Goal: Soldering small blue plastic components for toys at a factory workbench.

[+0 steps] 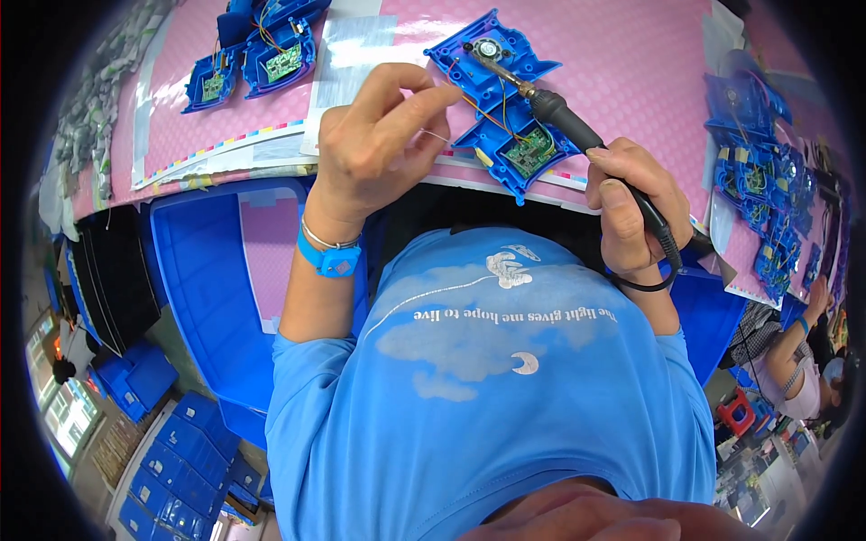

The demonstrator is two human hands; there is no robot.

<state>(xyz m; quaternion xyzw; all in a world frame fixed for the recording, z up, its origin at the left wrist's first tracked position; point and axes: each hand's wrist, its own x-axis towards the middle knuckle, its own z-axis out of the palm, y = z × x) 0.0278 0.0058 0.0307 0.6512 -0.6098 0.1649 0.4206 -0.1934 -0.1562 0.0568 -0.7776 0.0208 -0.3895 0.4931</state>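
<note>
My right hand [631, 198] is wrapped round the black handle of a soldering iron [568, 117], its cord curving down past the wrist. The iron's metal tip reaches over an opened blue plastic housing [446, 45], close to a small round fan [488, 50]; whether it touches cannot be told. My left hand [379, 135] pinches a thin, pale solder wire [435, 136] beside the housing's left edge. Thin coloured wires [487, 114] run across to a green circuit board [530, 151] in the housing's nearer part.
Similar blue housings with boards [281, 65] lie at the far left of the pink-covered table [631, 54]. More housings [767, 185] are heaped at the right, where another person's arm [798, 361] shows. A blue bin [194, 298] stands below the table edge; blue boxes [171, 460] stack at lower left.
</note>
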